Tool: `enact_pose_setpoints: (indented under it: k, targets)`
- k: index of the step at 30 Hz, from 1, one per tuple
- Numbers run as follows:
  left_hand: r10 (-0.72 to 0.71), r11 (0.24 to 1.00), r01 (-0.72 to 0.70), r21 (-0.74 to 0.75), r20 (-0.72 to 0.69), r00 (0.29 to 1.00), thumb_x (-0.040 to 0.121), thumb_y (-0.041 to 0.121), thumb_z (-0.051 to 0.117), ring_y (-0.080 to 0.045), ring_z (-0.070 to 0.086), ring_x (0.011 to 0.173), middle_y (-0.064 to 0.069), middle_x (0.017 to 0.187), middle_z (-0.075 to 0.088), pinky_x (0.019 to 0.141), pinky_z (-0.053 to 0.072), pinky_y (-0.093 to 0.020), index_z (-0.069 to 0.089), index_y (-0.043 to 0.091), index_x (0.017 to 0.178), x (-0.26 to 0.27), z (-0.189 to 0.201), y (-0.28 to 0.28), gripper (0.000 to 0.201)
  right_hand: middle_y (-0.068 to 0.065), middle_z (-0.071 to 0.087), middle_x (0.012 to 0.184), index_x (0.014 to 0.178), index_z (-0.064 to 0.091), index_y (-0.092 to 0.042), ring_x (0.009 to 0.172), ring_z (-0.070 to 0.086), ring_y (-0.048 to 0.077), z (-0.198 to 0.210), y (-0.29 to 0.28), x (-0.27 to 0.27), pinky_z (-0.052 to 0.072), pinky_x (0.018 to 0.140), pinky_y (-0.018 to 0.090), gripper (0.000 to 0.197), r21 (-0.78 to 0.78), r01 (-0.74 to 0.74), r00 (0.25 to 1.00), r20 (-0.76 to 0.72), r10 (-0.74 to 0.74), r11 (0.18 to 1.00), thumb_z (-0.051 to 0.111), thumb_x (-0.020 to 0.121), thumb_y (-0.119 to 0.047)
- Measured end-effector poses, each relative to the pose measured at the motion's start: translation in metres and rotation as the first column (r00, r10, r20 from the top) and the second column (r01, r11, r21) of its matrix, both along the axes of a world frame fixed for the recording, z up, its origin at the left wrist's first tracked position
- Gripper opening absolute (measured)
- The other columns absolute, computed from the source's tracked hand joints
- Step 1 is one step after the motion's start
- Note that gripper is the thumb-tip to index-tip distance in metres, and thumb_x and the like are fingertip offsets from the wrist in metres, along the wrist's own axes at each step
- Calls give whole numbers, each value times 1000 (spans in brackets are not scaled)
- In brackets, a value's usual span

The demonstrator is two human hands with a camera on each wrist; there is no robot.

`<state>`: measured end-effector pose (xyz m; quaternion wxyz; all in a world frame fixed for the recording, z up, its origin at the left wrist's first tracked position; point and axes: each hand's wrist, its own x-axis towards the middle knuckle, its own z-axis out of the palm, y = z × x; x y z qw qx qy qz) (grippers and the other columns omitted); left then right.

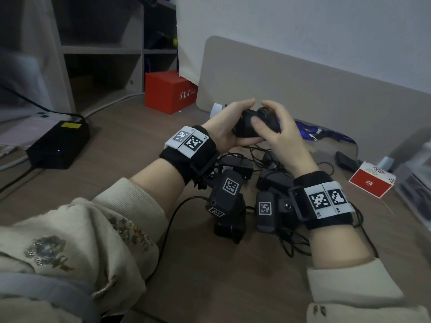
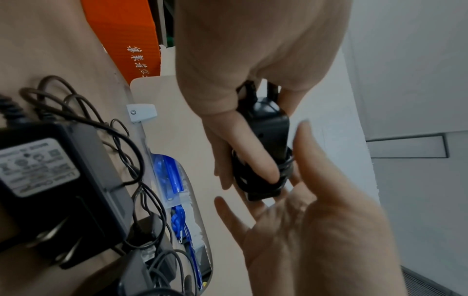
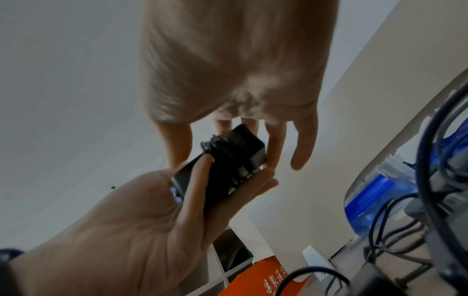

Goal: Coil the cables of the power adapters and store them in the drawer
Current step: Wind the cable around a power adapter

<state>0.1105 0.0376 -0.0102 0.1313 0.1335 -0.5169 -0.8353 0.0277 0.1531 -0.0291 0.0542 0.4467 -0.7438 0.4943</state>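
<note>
A small black power adapter (image 1: 247, 129) is held above the desk between both hands, with its thin black cable (image 1: 268, 115) wound in a bundle around one end. My left hand (image 1: 224, 129) grips the body, thumb across its face and fingers behind, as the right wrist view shows (image 3: 235, 160). My right hand (image 1: 286, 141) arches over the wound end, thumb on one side and fingers on the other. In the left wrist view the adapter (image 2: 268, 128) lies along my left hand (image 2: 240, 60), and my right hand (image 2: 316, 230) reaches in palm up. No drawer is in view.
Several more black adapters with tangled cables (image 1: 268, 178) lie on the wooden desk (image 1: 140, 145) under my wrists. A large black power brick (image 1: 58, 145) sits at the left, a red box (image 1: 168, 92) behind, a beige divider panel (image 1: 303, 89) at the back, and a red card (image 1: 370, 183) at the right.
</note>
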Motion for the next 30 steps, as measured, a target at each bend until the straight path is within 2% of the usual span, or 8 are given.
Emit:
enact_pose_setpoints:
  k: [3, 8, 12, 17, 21, 24, 26, 30]
  targets:
    - [51, 999, -51, 12, -12, 999, 101, 34, 48, -19, 65, 87, -11, 108, 62, 52, 57, -28, 54, 8, 123, -2, 0, 0, 35, -2, 55, 129, 133, 51, -24, 121, 52, 13, 0, 3, -4, 44, 104, 32, 55, 14, -21, 1000, -18, 21, 1000, 72, 84, -38]
    - [99, 995, -99, 6, -7, 995, 101, 28, 44, -20, 62, 82, -11, 95, 58, 48, 55, -29, 51, 10, 100, -2, 2, 2, 19, 0, 55, 130, 133, 50, -22, 122, 53, 15, 3, 5, -4, 45, 105, 40, 63, -7, -39, 999, 24, 39, 999, 74, 78, -39]
    - [111, 994, -111, -18, -17, 994, 101, 25, 36, -20, 61, 82, -11, 98, 60, 47, 54, -28, 57, 10, 110, -1, 1, 3, 27, 0, 56, 128, 130, 54, -27, 120, 54, 13, 4, 5, -1, 46, 104, 40, 64, 7, -36, 999, 14, 36, 999, 73, 73, -48]
    - [113, 988, -119, -103, -60, 992, 100, 25, 32, -24, 63, 93, -17, 120, 63, 52, 55, -28, 62, 11, 121, 0, -1, 5, 39, -4, 54, 123, 122, 59, -33, 118, 54, 7, 6, 10, 2, 45, 105, 38, 46, -33, -101, 995, 1, 101, 994, 76, 82, -20]
    - [145, 971, -164, -171, -119, 982, 102, 26, 30, -24, 65, 90, -18, 117, 63, 54, 56, -30, 61, 15, 120, 0, -2, 6, 37, -7, 53, 125, 123, 59, -33, 124, 52, 13, 5, 11, 1, 44, 106, 44, 50, -55, -121, 992, 17, 123, 991, 78, 78, -22]
    - [160, 959, -184, -213, -127, 979, 102, 23, 32, -23, 65, 83, -16, 105, 63, 56, 59, -33, 61, 10, 113, -1, -5, 7, 35, -12, 52, 123, 120, 59, -36, 125, 50, 10, 5, 12, 1, 42, 108, 42, 49, -38, -123, 992, 14, 123, 992, 78, 79, -17]
    - [164, 962, -182, -205, -102, 981, 100, 22, 35, -24, 65, 81, -17, 102, 63, 55, 58, -32, 60, 6, 111, -2, -6, 6, 32, -7, 51, 128, 128, 57, -30, 126, 48, 9, 4, 11, 1, 41, 109, 40, 50, -6, -91, 996, -4, 91, 996, 76, 82, -21]
    - [185, 964, -197, -177, -86, 979, 99, 26, 40, -29, 66, 92, -23, 117, 63, 59, 57, -33, 59, 0, 117, -1, -3, 2, 37, 1, 40, 141, 145, 40, -21, 131, 41, 11, 4, -1, 7, 37, 112, 33, 53, 23, -21, 1000, -3, 21, 1000, 57, 97, -34]
